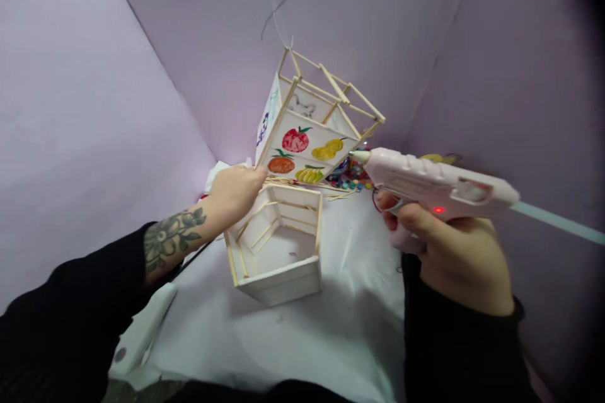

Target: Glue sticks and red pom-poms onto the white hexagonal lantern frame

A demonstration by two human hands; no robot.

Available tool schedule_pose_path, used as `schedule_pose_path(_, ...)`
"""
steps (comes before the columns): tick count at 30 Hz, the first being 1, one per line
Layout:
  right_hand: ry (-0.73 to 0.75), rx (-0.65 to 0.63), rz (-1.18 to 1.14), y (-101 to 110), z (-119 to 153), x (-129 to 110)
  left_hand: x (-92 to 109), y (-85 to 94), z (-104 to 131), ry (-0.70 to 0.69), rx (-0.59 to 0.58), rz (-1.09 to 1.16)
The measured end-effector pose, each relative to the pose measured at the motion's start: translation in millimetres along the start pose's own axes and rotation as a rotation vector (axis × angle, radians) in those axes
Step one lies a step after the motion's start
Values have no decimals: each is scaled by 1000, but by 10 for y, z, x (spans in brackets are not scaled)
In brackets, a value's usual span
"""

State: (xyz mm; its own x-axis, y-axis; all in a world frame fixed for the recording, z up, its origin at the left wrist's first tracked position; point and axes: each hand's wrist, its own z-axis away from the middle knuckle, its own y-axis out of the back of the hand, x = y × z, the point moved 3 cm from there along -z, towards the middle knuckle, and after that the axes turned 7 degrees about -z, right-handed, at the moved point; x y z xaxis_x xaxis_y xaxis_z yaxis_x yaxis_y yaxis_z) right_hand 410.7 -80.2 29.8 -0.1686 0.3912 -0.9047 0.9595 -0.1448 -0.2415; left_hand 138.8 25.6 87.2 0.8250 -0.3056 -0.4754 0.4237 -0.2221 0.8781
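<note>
My left hand (239, 191) grips a lantern (307, 145) by its lower left edge, holding it tilted up. The lantern has a thin wooden stick frame and white panels painted with fruit; a loop of clear string rises from its top. In my right hand (454, 252) is a pink hot glue gun (439, 182) with a red light lit and a glue stick out of its back. The gun's nozzle points left, close to the lantern's right edge; I cannot tell whether they touch. Below the lantern stands an open-topped white box (281, 280) with wooden strips inside.
Colourful beads (357, 174) lie in a pile behind the glue gun's nozzle. Thin wooden sticks (340, 194) are scattered behind the white box. A white sheet (350, 302) covers the table. Pale panels (368, 19) stand around the back and sides. A white object (142, 327) lies at the lower left.
</note>
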Motion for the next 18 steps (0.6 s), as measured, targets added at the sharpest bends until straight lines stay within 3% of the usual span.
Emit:
schedule_pose_path(4,8,24,-15,12,-2,19,-159,43,97,12,33,-35)
schedule_pose_path(12,-12,7,-41,-28,7,18,150,-213,13,-197,-57,-67)
schedule_pose_path(18,-11,35,-37,-2,4,32,154,-307,-87,-260,-25,-112)
